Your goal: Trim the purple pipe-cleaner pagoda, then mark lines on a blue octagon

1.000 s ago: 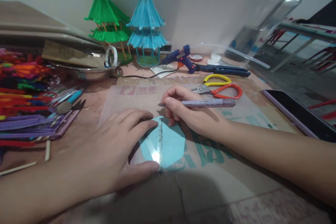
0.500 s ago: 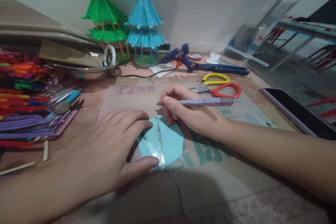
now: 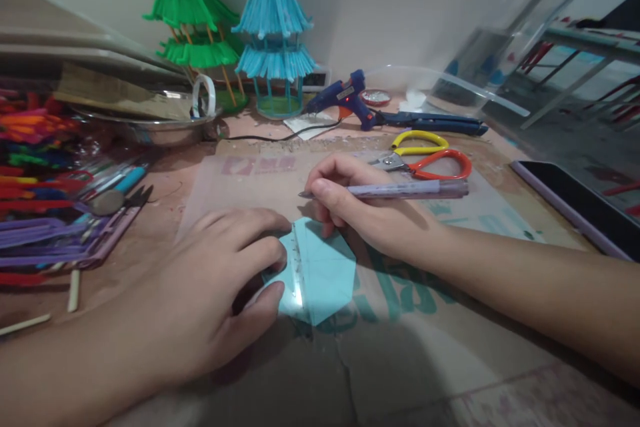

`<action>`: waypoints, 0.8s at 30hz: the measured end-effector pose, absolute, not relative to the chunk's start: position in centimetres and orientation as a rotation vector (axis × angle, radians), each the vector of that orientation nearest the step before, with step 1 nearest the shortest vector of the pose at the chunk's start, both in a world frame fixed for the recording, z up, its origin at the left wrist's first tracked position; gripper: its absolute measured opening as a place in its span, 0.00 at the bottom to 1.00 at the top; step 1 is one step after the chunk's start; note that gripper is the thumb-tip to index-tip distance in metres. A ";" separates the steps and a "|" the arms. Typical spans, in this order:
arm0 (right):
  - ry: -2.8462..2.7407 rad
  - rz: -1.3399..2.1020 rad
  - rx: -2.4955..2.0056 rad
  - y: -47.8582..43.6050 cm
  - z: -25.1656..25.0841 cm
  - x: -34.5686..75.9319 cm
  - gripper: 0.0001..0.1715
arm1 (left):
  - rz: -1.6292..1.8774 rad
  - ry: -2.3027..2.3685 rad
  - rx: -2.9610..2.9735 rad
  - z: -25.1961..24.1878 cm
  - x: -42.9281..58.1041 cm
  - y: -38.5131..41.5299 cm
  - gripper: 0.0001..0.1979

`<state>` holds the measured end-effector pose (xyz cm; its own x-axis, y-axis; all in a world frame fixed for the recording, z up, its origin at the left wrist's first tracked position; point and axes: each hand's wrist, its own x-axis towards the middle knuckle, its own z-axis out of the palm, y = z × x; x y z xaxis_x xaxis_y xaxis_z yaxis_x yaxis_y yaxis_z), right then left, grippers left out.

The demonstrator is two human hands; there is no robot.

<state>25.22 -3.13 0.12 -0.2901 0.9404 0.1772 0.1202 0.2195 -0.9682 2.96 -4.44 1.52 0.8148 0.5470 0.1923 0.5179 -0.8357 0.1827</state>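
A light blue paper polygon (image 3: 330,273) with faint lines lies flat on the printed plastic sheet (image 3: 240,190). Across its left part runs a small clear ruler (image 3: 297,273). My left hand (image 3: 235,267) is curled at the ruler's left edge, thumb and fingers drawn together on it; part of the ruler is hidden beneath. My right hand (image 3: 345,197) grips a pale purple pen (image 3: 410,190) that lies nearly level, its tip pointing left above the sheet. The right hand's lower fingers rest by the paper's upper edge.
Scissors (image 3: 435,157), a blue glue gun (image 3: 345,100) and blue pliers (image 3: 435,123) lie behind my right hand. A phone (image 3: 580,207) is at right. Green (image 3: 195,20) and blue (image 3: 275,33) model pavilions stand at the back. Colourful craft pieces (image 3: 40,180) crowd the left.
The ruler has shifted left on the paper, and my left thumb has drawn in toward the fingers. My right hand keeps its hold on the pen. The view has tipped slightly.
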 end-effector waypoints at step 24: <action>-1.605 1.162 -1.028 -3.0 -0.2 25.2 0.16 | 0.456 0.789 2.912 0.8 3.2 -4.2 0.08</action>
